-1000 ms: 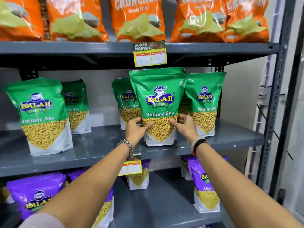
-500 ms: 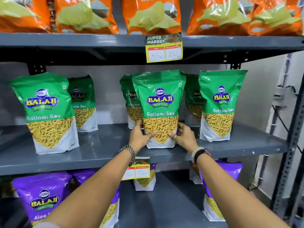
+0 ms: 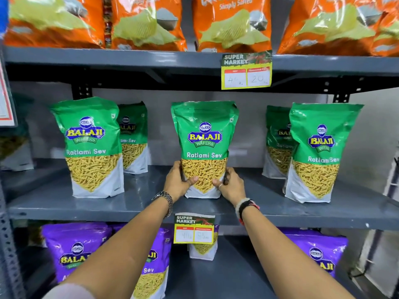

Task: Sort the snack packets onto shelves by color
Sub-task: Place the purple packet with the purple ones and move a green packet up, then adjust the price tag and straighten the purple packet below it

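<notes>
Now the green packet [image 3: 204, 147] stands clear of its neighbours at the middle shelf's [image 3: 269, 209] front edge; a second ago it overlapped the packets behind, so placement looks nearly done; left hand [image 3: 177, 182] and right hand [image 3: 230, 186] clasp its lower sides, thumbs on the front. Shelves by colour: orange packets [image 3: 233, 22] above, green here, purple packets [image 3: 75, 251] below; far-left contents blurred, possibly another packet.
</notes>
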{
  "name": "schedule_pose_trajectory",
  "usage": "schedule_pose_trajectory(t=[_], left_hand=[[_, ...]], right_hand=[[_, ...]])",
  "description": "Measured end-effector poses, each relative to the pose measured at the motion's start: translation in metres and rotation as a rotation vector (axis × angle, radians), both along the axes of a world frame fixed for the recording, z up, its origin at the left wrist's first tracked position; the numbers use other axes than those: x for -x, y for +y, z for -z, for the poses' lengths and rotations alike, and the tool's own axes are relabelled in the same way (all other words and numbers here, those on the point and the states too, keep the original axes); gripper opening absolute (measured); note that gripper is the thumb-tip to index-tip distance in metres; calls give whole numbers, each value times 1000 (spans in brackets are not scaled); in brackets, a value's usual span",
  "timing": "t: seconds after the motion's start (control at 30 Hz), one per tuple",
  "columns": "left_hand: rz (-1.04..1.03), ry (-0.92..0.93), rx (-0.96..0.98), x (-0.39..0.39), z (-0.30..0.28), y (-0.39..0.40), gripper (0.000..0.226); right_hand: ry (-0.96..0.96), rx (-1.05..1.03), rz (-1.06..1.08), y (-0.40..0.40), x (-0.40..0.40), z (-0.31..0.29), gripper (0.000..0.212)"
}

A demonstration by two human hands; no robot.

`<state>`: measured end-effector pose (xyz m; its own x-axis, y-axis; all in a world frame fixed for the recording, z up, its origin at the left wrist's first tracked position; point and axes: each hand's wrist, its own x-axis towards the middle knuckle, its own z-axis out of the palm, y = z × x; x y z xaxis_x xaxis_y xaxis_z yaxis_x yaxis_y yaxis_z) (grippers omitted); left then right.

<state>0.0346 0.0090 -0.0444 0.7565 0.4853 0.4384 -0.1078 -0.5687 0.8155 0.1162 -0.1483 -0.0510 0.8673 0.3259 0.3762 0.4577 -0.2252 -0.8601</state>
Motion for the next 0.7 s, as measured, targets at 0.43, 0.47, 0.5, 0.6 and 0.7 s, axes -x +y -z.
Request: schedule_pose_trajectory(t=[0.43, 0.47, 0.5, 0.6, 0.7], left_hand=[[-48, -389, -58, 76, 49, -30, 34], [-71, -425, -56, 86, 58, -33, 28], [-96, -443, -42, 95, 69, -36, 23], [-139, -398, 15, 109, 112, -37, 15], [-197, -280, 95, 112, 162, -28, 11]], right_hand=[[-339, -50, 134, -46, 69, 37, 35], [-360, -78, 137, -51, 78, 47, 30], [-371, -101, 134, -55, 86, 59, 25], [-351, -119, 112, -58, 101, 103, 16], [-254, -79, 94, -49, 106, 149, 11]])
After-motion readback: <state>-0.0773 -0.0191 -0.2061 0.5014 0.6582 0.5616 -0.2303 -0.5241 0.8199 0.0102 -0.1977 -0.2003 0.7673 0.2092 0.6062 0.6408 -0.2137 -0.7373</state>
